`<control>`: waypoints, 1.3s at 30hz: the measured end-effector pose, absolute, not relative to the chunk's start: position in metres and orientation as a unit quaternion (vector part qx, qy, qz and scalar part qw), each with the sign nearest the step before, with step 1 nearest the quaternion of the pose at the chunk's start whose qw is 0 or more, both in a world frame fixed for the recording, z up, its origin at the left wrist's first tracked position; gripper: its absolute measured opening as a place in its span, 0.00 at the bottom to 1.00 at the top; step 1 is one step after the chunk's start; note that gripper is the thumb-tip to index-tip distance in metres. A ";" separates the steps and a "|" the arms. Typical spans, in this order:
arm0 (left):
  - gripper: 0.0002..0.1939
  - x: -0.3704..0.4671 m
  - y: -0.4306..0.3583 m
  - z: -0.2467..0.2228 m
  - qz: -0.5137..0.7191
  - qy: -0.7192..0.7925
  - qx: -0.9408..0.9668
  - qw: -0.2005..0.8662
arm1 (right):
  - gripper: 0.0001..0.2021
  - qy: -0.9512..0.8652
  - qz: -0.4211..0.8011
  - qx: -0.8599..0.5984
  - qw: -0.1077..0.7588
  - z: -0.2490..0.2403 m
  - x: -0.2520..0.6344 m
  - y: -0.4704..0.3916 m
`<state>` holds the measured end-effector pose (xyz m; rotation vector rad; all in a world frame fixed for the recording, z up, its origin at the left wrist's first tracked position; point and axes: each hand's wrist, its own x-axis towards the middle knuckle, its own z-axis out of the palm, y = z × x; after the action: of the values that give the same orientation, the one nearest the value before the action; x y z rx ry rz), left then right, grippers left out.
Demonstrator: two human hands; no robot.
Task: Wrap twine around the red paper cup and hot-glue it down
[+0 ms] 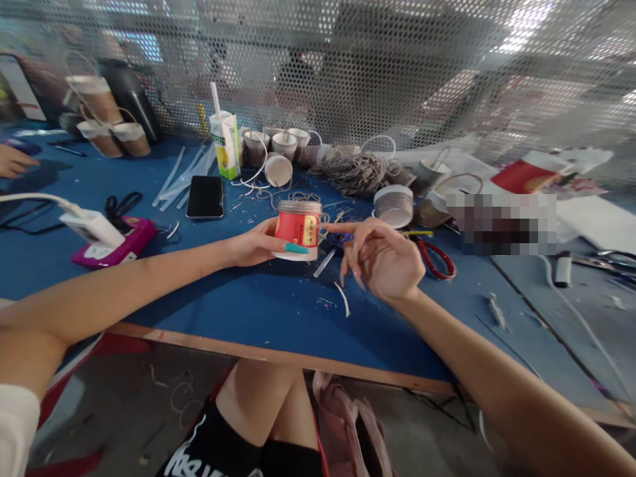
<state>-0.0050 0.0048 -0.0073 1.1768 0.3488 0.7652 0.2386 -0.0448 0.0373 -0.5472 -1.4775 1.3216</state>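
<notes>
Both hands meet over the blue tabletop, near the middle of the frame. On the left, the left hand grips a red cup with a yellow label, its thumb with a teal nail lying across the lower front. Grey cord wraps the cup's upper part. From the other side, the right hand reaches in with its index finger stretched to the cup's right edge and the remaining fingers loosely bent; it appears to grasp nothing. Whether that fingertip presses on the cup or sits just beside it, I cannot tell.

Behind the cup, slightly right of centre, lies a tangled heap of grey cord, with a pale round container in front of it. Red looped handles lie just right of the right hand. Left of centre are a black phone and, behind it, a drink carton with a white straw; a small tipped cup shows its round end to the right of the carton. A white plug sits in a magenta power strip at the left, and another person's hand shows at the left edge.
</notes>
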 end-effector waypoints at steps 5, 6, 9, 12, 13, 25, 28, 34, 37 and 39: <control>0.33 -0.005 0.005 -0.008 0.345 0.171 0.556 0.737 | 0.13 -0.639 0.555 -0.232 0.479 0.036 0.234 -0.049; 0.33 -0.005 0.005 -0.008 0.341 0.171 0.561 0.735 | 0.13 -0.638 0.551 -0.233 0.486 0.035 0.234 -0.048; 0.33 -0.007 0.004 -0.008 0.330 0.163 0.562 0.741 | 0.14 -0.636 0.534 -0.236 0.505 0.032 0.237 -0.045; 0.31 -0.009 0.004 -0.006 0.326 0.151 0.553 0.752 | 0.15 -0.632 0.520 -0.249 0.518 0.030 0.239 -0.043; 0.31 -0.009 0.004 -0.006 0.326 0.149 0.551 0.753 | 0.15 -0.629 0.513 -0.253 0.526 0.029 0.240 -0.042; 0.34 0.001 0.000 -0.006 0.369 0.171 0.552 0.728 | 0.15 -0.678 0.503 -0.245 0.477 0.033 0.235 -0.053; 0.34 0.000 0.000 -0.007 0.371 0.170 0.558 0.722 | 0.16 -0.672 0.477 -0.251 0.507 0.035 0.235 -0.051; 0.33 0.000 0.000 -0.007 0.375 0.171 0.561 0.718 | 0.22 -0.634 0.383 -0.263 0.618 0.033 0.237 -0.048; 0.35 0.004 -0.003 -0.006 0.397 0.194 0.556 0.704 | 0.22 -0.677 0.370 -0.257 0.581 0.032 0.238 -0.052; 0.36 0.007 -0.005 -0.007 0.417 0.229 0.551 0.685 | 0.19 -0.726 0.377 -0.247 0.520 0.032 0.238 -0.055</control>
<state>0.0069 -0.0046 -0.0069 1.2354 0.5127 0.9342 0.2380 -0.0547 0.0324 -0.5911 -1.7401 0.9040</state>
